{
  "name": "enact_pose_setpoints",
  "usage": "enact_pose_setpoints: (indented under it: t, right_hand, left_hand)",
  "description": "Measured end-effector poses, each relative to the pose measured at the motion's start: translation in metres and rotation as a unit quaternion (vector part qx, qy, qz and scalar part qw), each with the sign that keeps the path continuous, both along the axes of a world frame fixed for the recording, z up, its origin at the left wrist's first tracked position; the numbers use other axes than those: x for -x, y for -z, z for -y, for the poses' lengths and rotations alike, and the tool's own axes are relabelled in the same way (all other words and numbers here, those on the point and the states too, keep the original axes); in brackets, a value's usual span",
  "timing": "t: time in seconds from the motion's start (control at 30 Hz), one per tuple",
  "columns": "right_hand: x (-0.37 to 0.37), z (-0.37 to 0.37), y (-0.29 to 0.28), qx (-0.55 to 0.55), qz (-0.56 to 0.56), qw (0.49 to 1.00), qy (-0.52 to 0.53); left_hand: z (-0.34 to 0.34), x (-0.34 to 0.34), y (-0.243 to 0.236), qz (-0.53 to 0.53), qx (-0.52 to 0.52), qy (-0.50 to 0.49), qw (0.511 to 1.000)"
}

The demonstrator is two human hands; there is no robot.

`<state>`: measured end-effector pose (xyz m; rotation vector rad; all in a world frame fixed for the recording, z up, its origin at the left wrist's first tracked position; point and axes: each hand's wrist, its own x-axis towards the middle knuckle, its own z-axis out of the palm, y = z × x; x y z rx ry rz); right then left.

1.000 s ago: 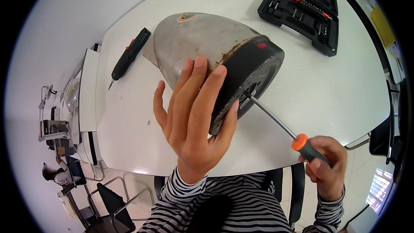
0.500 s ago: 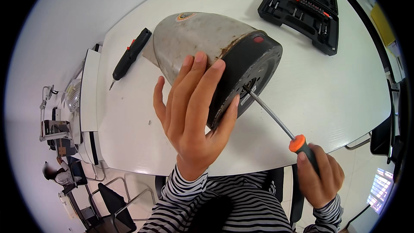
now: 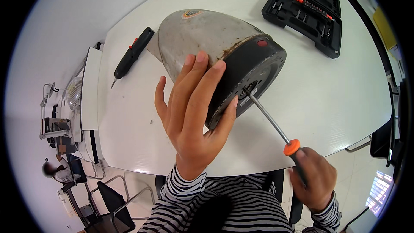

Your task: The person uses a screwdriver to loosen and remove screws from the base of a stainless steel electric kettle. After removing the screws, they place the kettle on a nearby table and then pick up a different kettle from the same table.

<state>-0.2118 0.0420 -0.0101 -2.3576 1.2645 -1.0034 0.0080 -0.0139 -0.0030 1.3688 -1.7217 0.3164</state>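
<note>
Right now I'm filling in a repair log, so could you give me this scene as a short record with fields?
Left hand: holds the metal vessel, thumb at its black base
Right hand: grips the screwdriver by its handle
Screwdriver tip: at the base's central fitting; the very end is hidden
Vessel: tilted, base toward the right hand
Power screwdriver: lying left of the vessel
Tool case: open, far right
Surface: white table

White counter [image 3: 138, 144] with curved edge, bearing one grey black-based vessel [image 3: 207, 34] tipped sideways, one black power screwdriver [image 3: 134, 51], one open black tool case [image 3: 330, 51].
</note>
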Motion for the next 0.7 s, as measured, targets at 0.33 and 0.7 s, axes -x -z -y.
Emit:
enact_pose_setpoints:
  t: [0.33, 0.7]
  right_hand:
    - [0.014, 0.01, -0.021, -0.188, 0.186, 0.964, 0.015]
    - [0.005, -0.01, 0.006, -0.568, 0.604, 0.558, 0.033]
  left_hand:
    - [0.002, 0.0, 0.003, -0.016, 0.014, 0.016, 1.0]
    - [0.003, 0.005, 0.001, -0.012, 0.017, 0.032, 0.999]
